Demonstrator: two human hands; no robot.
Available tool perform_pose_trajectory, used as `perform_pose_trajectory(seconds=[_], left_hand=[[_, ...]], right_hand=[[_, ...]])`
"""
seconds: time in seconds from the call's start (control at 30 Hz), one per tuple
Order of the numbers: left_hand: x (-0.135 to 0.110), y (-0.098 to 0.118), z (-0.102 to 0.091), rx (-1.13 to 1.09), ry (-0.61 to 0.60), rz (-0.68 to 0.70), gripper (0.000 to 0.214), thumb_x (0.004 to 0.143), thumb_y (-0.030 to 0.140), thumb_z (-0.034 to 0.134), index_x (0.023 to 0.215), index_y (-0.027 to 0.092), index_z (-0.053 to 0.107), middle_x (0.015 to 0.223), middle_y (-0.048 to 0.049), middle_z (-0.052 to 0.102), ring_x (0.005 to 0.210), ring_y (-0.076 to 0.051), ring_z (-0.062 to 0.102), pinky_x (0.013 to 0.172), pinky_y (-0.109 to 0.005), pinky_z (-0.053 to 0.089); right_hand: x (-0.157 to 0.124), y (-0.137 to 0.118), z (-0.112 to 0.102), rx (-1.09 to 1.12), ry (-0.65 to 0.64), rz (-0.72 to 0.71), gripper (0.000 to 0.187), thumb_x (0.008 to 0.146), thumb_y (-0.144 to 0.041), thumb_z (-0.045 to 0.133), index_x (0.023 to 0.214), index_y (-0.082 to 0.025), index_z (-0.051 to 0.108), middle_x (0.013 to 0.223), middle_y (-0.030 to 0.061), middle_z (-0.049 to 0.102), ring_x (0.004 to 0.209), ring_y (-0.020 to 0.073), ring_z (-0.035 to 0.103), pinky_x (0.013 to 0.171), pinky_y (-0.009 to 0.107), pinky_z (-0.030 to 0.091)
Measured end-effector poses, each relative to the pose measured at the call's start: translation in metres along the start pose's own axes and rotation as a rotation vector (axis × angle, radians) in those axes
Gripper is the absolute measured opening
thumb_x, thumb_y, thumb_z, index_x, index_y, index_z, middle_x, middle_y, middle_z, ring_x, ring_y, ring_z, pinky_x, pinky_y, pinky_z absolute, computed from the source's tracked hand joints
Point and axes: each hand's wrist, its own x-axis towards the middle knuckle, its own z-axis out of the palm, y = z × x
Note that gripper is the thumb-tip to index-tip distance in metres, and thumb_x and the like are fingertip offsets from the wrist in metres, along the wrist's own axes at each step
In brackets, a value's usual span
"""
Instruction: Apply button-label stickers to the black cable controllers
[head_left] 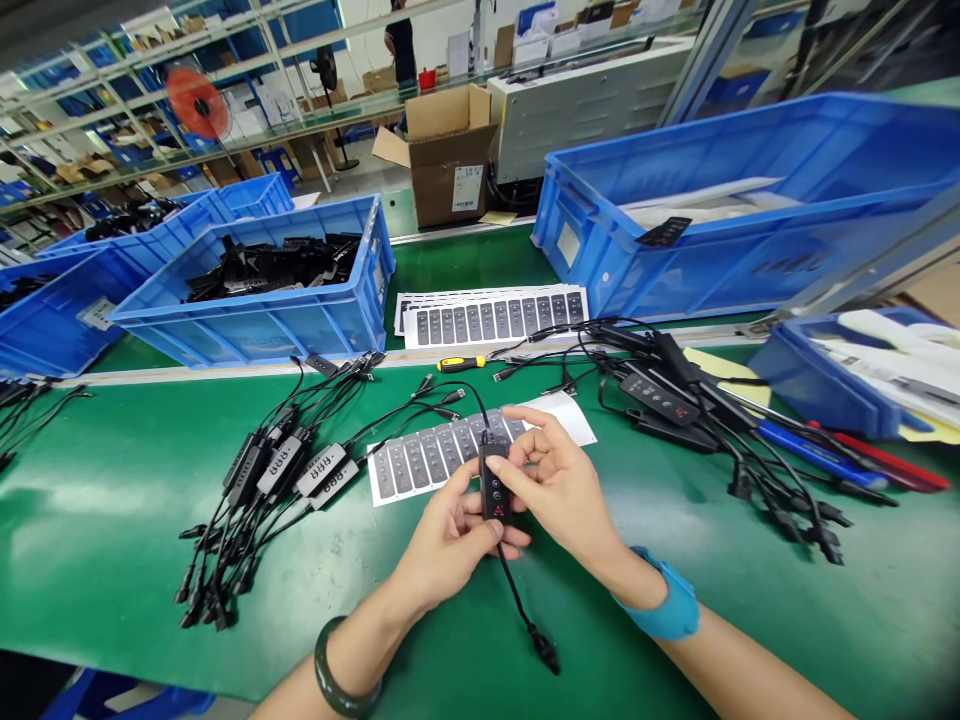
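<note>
A small black cable controller [495,490] with round buttons and a red mark is held over the table. My left hand [457,530] is closed around its lower left side, thumb near the bottom end. My right hand [551,475] grips its upper end, the thumb pressing on the face. One cable runs up from the controller toward USB plugs; another hangs down to a black connector [544,650]. Just behind the hands lies a sheet of dark button labels [427,460], partly hidden by them.
On the left lies a bundle of cabled controllers [281,465]; on the right, another pile of controllers [660,400]. A yellow screwdriver [461,363], more label sheets [495,318], a blue pen [817,455] and blue bins [262,315] are behind and beside. A cardboard box [450,165] stands further back.
</note>
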Motion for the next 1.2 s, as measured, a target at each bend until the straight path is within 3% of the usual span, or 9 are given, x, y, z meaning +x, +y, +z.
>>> perform_pose_trajectory(seconds=[0.17,0.3,0.43,0.6,0.77,0.87,0.93,1.07,1.2], left_hand=[[0.000,0.004,0.000,-0.056,0.004,-0.004,0.065,0.068,0.030,0.084,0.125,0.017,0.054,0.082,-0.0027,0.068,0.070,-0.016,0.068,0.067,-0.028,0.053],[0.002,0.007,0.000,0.024,-0.018,-0.042,0.053,0.066,0.036,0.086,0.107,0.012,0.063,0.071,-0.0013,0.066,0.061,-0.012,0.063,0.060,-0.024,0.051],[0.005,0.004,-0.001,0.099,-0.035,-0.002,0.044,0.075,0.050,0.076,0.088,0.010,0.063,0.064,-0.0030,0.065,0.049,-0.008,0.056,0.051,-0.019,0.046],[0.009,-0.005,-0.002,0.046,0.010,-0.039,0.056,0.073,0.058,0.074,0.101,0.012,0.059,0.075,-0.0046,0.068,0.051,-0.010,0.061,0.048,-0.021,0.049],[0.012,-0.012,-0.002,0.011,0.081,-0.022,0.056,0.073,0.066,0.068,0.088,0.014,0.055,0.067,-0.0010,0.064,0.047,-0.011,0.060,0.045,-0.021,0.050],[0.013,-0.012,-0.001,0.023,0.093,-0.009,0.054,0.074,0.064,0.069,0.091,0.014,0.057,0.069,-0.0014,0.065,0.049,-0.010,0.061,0.047,-0.022,0.051],[0.011,-0.008,-0.001,0.059,0.096,-0.032,0.055,0.076,0.063,0.067,0.098,0.013,0.059,0.076,-0.0042,0.068,0.055,-0.012,0.064,0.055,-0.024,0.054],[-0.001,0.006,-0.005,0.393,0.035,-0.005,0.057,0.088,0.061,0.052,0.117,0.013,0.061,0.099,-0.0142,0.072,0.085,-0.022,0.070,0.074,-0.035,0.057],[-0.026,0.019,-0.014,1.105,0.085,0.178,0.045,0.089,0.035,0.059,0.132,0.020,0.057,0.136,-0.0154,0.059,0.125,-0.032,0.054,0.105,-0.051,0.044]], right_hand=[[0.003,-0.001,-0.004,-0.019,-0.212,0.059,0.070,0.065,-0.035,0.076,0.128,-0.022,0.048,0.104,0.0055,0.056,0.076,0.0155,0.058,0.057,0.027,0.053],[0.003,-0.001,0.000,-0.003,-0.383,0.078,0.068,0.066,-0.028,0.074,0.127,-0.021,0.046,0.095,0.0028,0.061,0.078,0.0164,0.060,0.070,0.030,0.053],[0.006,0.002,0.003,-0.039,-0.297,0.065,0.032,0.081,-0.043,0.063,0.102,-0.019,0.056,0.075,-0.0008,0.059,0.063,0.0129,0.055,0.059,0.025,0.048],[0.011,0.006,0.000,-0.099,-0.216,0.059,0.049,0.092,-0.056,0.040,0.104,-0.015,0.066,0.071,0.0025,0.061,0.062,0.0146,0.056,0.055,0.025,0.047],[0.004,0.011,0.001,-0.169,-0.279,-0.082,0.053,0.088,-0.041,0.050,0.135,-0.016,0.054,0.078,0.0017,0.066,0.059,0.0140,0.059,0.059,0.027,0.050],[-0.004,0.010,0.007,-0.238,-0.246,-0.094,0.051,0.090,-0.038,0.049,0.136,-0.016,0.052,0.072,-0.0013,0.063,0.046,0.0107,0.051,0.049,0.025,0.046],[-0.005,0.007,0.008,-0.253,-0.210,-0.132,0.047,0.090,-0.036,0.049,0.132,-0.016,0.056,0.074,-0.0002,0.064,0.056,0.0130,0.056,0.056,0.027,0.049],[0.020,-0.006,-0.017,-0.164,-0.175,-0.083,0.046,0.091,-0.036,0.044,0.131,-0.016,0.055,0.084,0.0039,0.069,0.074,0.0181,0.063,0.069,0.031,0.054],[0.064,-0.019,-0.086,-0.435,0.076,-0.154,0.047,0.091,-0.031,0.041,0.133,-0.012,0.051,0.092,0.0106,0.069,0.083,0.0231,0.065,0.076,0.038,0.053]])
